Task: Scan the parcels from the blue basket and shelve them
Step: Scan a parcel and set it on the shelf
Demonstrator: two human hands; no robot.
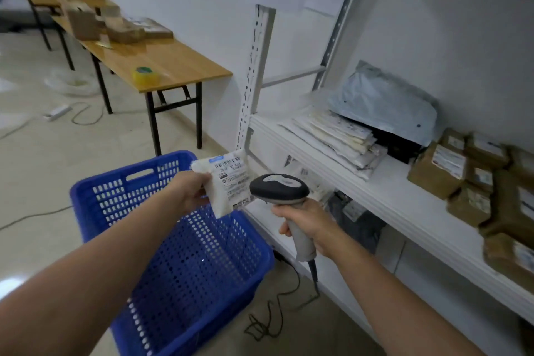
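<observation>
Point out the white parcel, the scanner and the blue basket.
white parcel (231, 179): head view, on its printed label.
scanner (278, 186): head view, on its dark head.
blue basket (135, 192): head view, on its far wall, below the handle slot.

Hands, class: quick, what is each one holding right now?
Left hand: fingers grip the white parcel.
Right hand: fingers curled round the scanner handle.

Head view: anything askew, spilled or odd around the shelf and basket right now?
Nothing looks spilled or damaged. Two untidy spots: the scanner cable lies in a loose tangle on the floor beside the blue basket, and the flat mailers on the shelf lie fanned, not squared.
</observation>
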